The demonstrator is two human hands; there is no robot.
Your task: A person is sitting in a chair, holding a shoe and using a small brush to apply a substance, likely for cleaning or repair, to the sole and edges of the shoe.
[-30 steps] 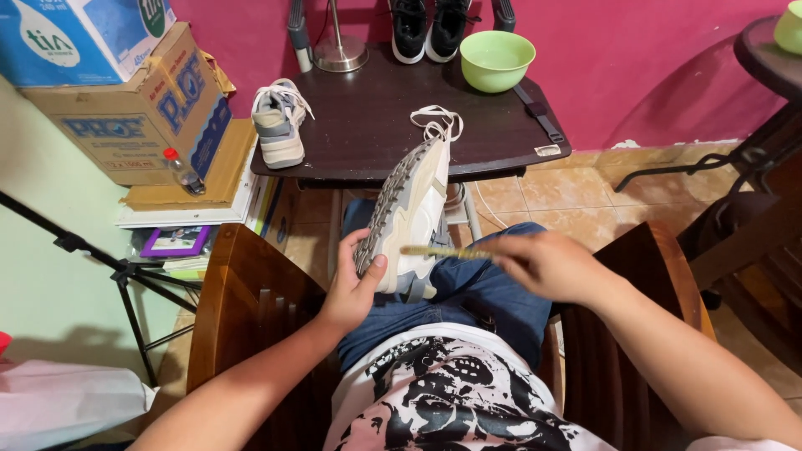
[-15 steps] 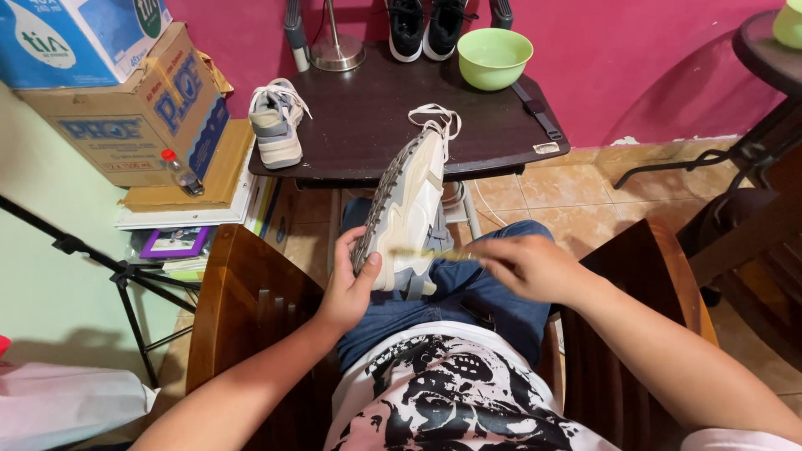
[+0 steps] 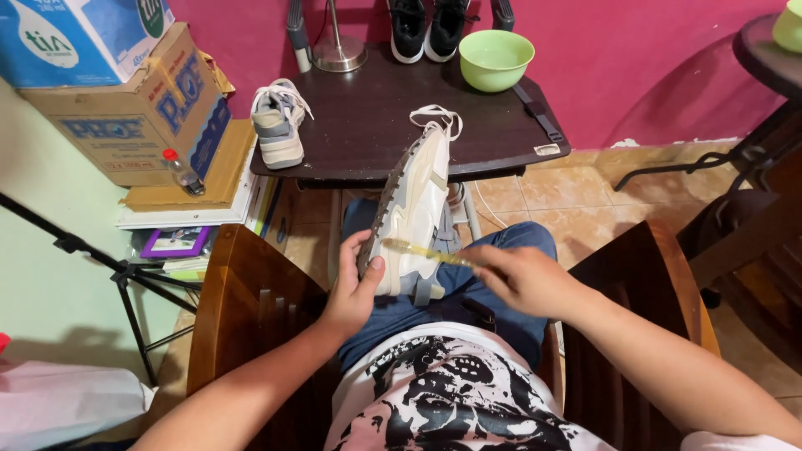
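Observation:
I sit in a wooden chair with a white and grey sneaker (image 3: 418, 205) resting on my lap, its toe leaning on the dark table (image 3: 368, 142). My left hand (image 3: 355, 288) grips the sneaker's heel end, thumb on its side. My right hand (image 3: 522, 280) holds a thin yellowish brush (image 3: 426, 252) whose tip lies across the sneaker's side near the heel. The matching sneaker (image 3: 278, 125) stands at the table's left edge.
A green bowl (image 3: 496, 58), a pair of black shoes (image 3: 428, 27) and a metal lamp base (image 3: 338, 54) stand at the table's back. Cardboard boxes (image 3: 125, 108), a small bottle (image 3: 178, 169) and a tripod (image 3: 125, 276) are to the left. A dark round table (image 3: 764, 63) stands right.
My right hand has slid the brush back and forth along the sneaker's side near the heel. The left hand keeps its hold on the sneaker.

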